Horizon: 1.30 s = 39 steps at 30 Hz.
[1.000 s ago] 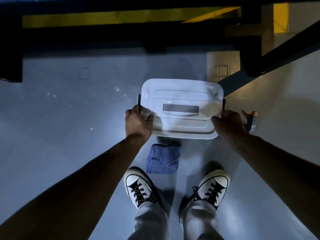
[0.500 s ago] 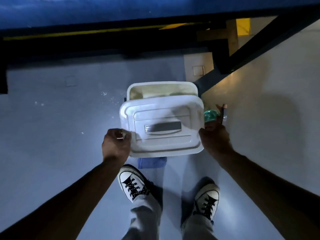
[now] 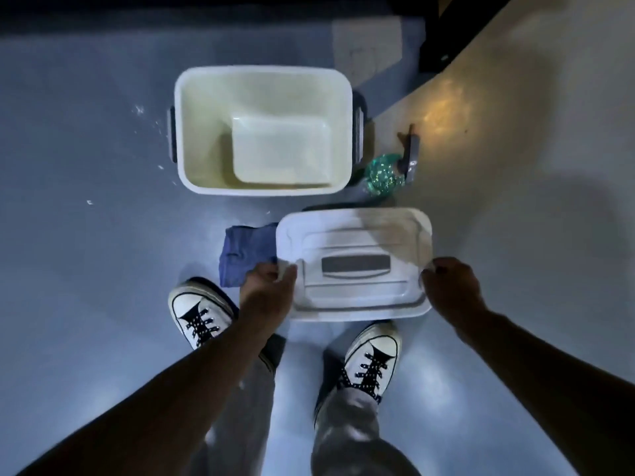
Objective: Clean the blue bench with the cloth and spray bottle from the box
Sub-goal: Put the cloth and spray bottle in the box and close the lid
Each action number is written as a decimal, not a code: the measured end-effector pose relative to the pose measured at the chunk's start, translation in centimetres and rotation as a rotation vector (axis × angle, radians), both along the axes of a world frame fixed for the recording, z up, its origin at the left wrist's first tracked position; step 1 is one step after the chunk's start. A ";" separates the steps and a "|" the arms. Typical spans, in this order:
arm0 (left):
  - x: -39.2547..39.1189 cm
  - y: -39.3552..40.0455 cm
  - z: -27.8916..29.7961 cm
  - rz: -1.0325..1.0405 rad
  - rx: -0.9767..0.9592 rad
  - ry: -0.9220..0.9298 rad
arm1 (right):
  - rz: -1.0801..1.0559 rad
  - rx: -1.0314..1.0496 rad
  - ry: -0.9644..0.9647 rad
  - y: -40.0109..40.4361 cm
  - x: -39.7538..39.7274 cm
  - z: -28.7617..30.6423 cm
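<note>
Down on the grey-blue floor [image 3: 86,304], the white box [image 3: 263,73] sits open, its pale inside showing only a bare bottom. Just in front of it, both hands have the white lid [image 3: 354,262] held level above the shoes. The left hand [image 3: 266,290] has its grip curled round the lid's left edge, fingers wrapped over the rim; the right hand [image 3: 450,286] does the same on the right edge, knuckles up, fingers tucked under. The lid's grey handle plate [image 3: 355,266] faces up between the two hands.

The blue cloth [image 3: 245,250] lies folded on the floor, partly hidden under the lid's left end and just beside the left hand, near the toe of the left shoe [image 3: 197,312]. The spray bottle [image 3: 383,173] stands on the floor right beside the box's right wall, green and speckled with light, its dark trigger head [image 3: 410,152] pointing away. Both cloth and bottle are outside the box.

The right shoe [image 3: 372,355] is planted below the lid's near edge, white toe cap, black laces. A dark latch [image 3: 171,135] shows on the left side of the box, another on the right. At the top right, a dark frame leg [image 3: 443,39] meets the floor. The bench top itself cannot be made out here.
</note>
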<state>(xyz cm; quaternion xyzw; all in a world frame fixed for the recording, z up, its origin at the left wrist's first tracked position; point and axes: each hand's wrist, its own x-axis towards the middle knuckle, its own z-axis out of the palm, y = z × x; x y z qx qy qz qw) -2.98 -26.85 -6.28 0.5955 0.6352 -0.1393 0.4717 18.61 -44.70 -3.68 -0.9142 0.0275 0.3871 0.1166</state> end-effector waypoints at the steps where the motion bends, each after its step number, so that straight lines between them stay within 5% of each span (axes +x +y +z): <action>1: 0.7 -0.7 -1.0 -0.001 -0.005 -0.017 | -0.003 -0.001 0.006 -0.5 0.6 -1.1; 9: 3.8 -2.9 -7.8 0.058 -0.036 -0.152 | -0.002 0.092 0.052 -2.8 3.6 -9.1; 15: 2.9 -1.7 -7.3 -0.052 -0.051 -0.119 | -0.071 0.123 0.052 -2.1 3.3 -9.1; 20: 1.7 1.1 -6.1 -0.253 0.167 -0.092 | 0.026 0.305 -0.034 2.3 3.7 -7.4; 26: -0.5 4.9 -7.5 -0.890 0.317 0.201 | 0.073 0.486 -0.120 8.5 5.3 -8.4; 29: -0.9 5.4 -8.7 -1.022 0.374 0.242 | 0.024 0.556 -0.161 9.6 5.8 -9.8; 34: -1.6 6.5 -8.6 -1.024 0.362 0.097 | -0.024 0.619 -0.193 10.2 6.2 -9.5; 39: -2.2 7.2 -2.7 -0.688 0.277 -0.105 | 0.106 0.526 -0.305 10.3 5.0 -4.9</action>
